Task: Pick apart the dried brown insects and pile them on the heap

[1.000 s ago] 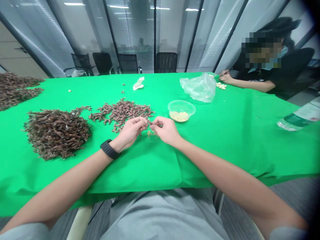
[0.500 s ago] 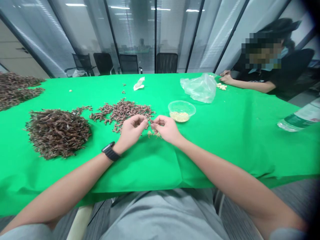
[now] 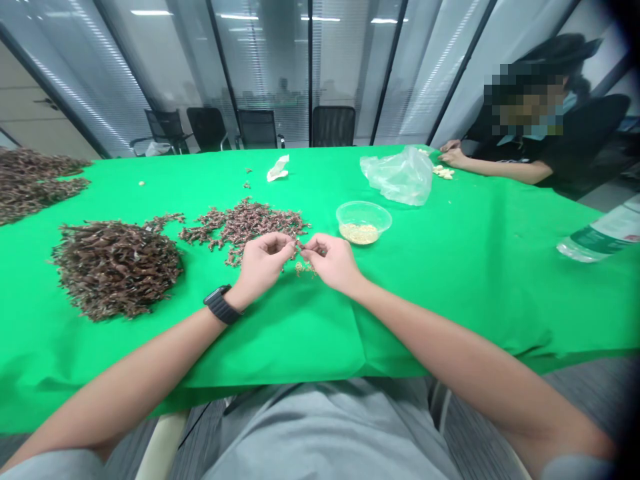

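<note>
"Glass panels (image 3: 280,67) line the room, with dark chairs (image 3: 333,127) before them and a green-covered surface (image 3: 425,333) up front. What are the hands doing?"

"Left hand (image 3: 265,270) and right hand (image 3: 331,263) meet fingertip to fingertip, pinching a small brown piece (image 3: 299,245) between them. It's mostly hidden by the fingers, so I can't tell its exact shape."

"And where is that?"

"Just past the near middle of the surface, at the near edge of a loose brown scatter (image 3: 255,220). Yellowish crumbs (image 3: 303,269) lie right below the fingertips."

"Anything beside them?"

"Beyond the right hand, a clear tub (image 3: 383,221) with pale bits (image 3: 361,234) at the bottom. Left of the left hand, a big heap (image 3: 117,270) of dark brown stalks. There's a black watch (image 3: 223,305) on that wrist."

"Farther off?"

"A crumpled plastic bag (image 3: 400,177) behind the tub, a bottle (image 3: 605,233) at the far right, and a co-worker (image 3: 540,143) with both hands near some pale pieces (image 3: 443,173)."
</note>
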A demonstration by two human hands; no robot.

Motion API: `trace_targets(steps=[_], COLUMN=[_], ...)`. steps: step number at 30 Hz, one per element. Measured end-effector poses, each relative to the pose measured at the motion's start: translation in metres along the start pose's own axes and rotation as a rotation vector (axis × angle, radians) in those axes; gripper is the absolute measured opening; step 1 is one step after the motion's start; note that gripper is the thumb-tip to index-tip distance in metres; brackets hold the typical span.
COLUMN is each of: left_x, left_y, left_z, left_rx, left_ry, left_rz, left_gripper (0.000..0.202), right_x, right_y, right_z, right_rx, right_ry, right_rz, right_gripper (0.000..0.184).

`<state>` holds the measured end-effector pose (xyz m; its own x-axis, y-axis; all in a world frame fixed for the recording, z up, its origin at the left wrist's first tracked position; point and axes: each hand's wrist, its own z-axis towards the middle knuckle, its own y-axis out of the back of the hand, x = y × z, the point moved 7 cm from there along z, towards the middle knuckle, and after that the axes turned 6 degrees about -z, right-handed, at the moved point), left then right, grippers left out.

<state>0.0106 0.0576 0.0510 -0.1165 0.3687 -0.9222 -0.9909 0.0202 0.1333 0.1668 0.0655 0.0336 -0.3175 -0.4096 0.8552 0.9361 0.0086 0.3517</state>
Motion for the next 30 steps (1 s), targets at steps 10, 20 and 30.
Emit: trace_targets(steps=[10,20,30], left_x=[-0.034,0.019,0.03], left_y=[-0.003,-0.013,-0.018], left_z=[-0.007,0.001,-0.004], left_rx=[0.152,0.14,0.199], left_ry=[-0.565,0.438,0.712], left_rz=[0.588,-0.543,-0.752], left_gripper=[0.012,0.013,0.007], right_x=[-0.008,0.004,0.01], right_y=[-0.014,0.005,0.007], right_z=[-0.001,0.002,0.001], right_rx=[0.146,-0.013,-0.023], right_ry=[-0.205,0.095,0.167], right_rz=[0.278,-0.026,-0.096], right_gripper=[0.04,0.009,0.01])
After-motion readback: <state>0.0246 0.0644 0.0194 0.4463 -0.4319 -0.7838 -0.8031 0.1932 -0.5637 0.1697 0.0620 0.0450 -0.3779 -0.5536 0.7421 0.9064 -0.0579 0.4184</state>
